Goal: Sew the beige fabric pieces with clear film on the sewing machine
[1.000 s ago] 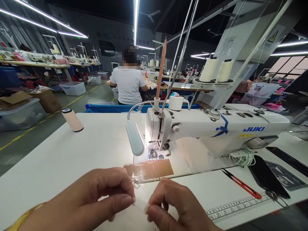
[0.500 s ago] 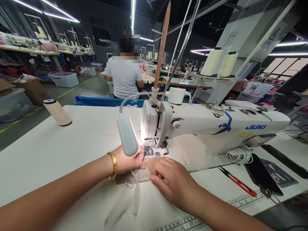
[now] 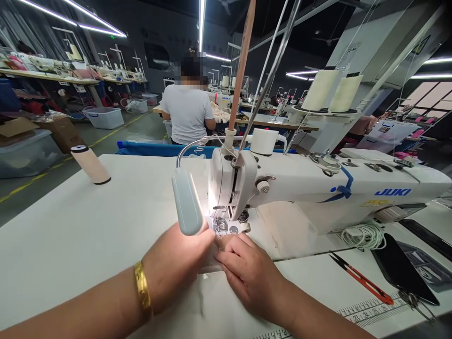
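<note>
The fingers of the right hand (image 3: 251, 273) are curled and close together, their tips down on a flat brown piece (image 3: 221, 242) at the near side of the sewing machine (image 3: 289, 183), just in front of its presser foot (image 3: 221, 226). The left hand (image 3: 176, 266) comes in at the near left of the machine's needle end, thumb forward and fingers drawn together; its fingertips are partly hidden, so whether they pinch anything cannot be told. Nor can it be told whether the right fingers grip or only press. Some clear film (image 3: 211, 269) shows between the two hands, on the near side of the machine. A gold bracelet (image 3: 141, 285) circles the left wrist.

A grey-blue lamp head (image 3: 187, 202) hangs at the left of the machine, overlapping the left hand in the view. A pencil (image 3: 242, 70) stands upright on top of the machine's needle end. Farther left of the machine, a peach thread cone (image 3: 91, 165) leans in the view on the white table (image 3: 52, 240). At the machine's near right lie a coil of pale cord (image 3: 363, 236), red-handled snips (image 3: 367, 281) and a black slab (image 3: 404, 268). Beyond the machine, a person in a white shirt (image 3: 187, 113) faces away.
</note>
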Demonstrator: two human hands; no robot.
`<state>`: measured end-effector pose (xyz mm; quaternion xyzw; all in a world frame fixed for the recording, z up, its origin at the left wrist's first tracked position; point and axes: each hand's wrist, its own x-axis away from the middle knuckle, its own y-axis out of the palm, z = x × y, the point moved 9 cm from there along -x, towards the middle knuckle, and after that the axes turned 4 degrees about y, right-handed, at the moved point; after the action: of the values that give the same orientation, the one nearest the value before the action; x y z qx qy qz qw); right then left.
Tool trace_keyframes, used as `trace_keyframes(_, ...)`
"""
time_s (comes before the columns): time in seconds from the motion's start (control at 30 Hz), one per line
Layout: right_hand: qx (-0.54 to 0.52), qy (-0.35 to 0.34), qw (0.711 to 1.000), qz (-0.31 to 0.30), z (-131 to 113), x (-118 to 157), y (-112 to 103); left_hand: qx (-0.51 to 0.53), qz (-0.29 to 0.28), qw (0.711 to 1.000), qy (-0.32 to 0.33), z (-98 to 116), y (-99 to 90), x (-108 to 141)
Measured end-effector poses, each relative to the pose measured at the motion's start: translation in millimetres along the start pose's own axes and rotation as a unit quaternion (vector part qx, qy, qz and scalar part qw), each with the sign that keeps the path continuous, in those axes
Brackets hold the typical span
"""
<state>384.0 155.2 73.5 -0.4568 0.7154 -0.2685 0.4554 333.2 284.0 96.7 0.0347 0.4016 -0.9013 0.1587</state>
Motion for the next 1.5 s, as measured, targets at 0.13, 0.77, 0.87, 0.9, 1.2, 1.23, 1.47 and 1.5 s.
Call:
trace_keyframes(0.13,0.022,-0.007,1.0,0.001,-1.6,1.3,0.7,-0.164,-0.067,0.981,0.084,0.8,28.5,17.1)
trace_keyframes(0.77,0.059,0.011,0.998,0.02,0.3,1.8,3.9,-0.189,0.043,0.949,0.248,-25.6,17.6,10.7)
trace_keyframes(0.87,0.062,0.014,0.998,0.014,0.4,1.6,5.9,-0.198,0.043,0.947,0.25,-25.1,17.1,10.7)
trace_keyframes(0.9,0.061,0.016,0.998,0.012,0.7,1.4,6.5,-0.197,0.041,0.947,0.25,-25.1,17.1,10.6)
trace_keyframes(1.2,0.074,0.009,0.997,0.019,0.4,0.7,6.9,-0.172,0.06,0.941,0.285,-22.5,13.0,10.1)
trace_keyframes(1.23,0.077,0.007,0.997,0.023,0.2,1.0,6.8,-0.174,0.057,0.941,0.285,-22.5,13.6,10.2)
trace_keyframes(1.47,0.08,0.003,0.996,0.026,-0.4,1.8,8.6,-0.194,0.058,0.938,0.281,-23.3,15.5,11.5)
trace_keyframes(1.5,0.08,0.003,0.996,0.029,-0.4,2.0,8.2,-0.194,0.057,0.937,0.285,-23.8,16.1,11.7)
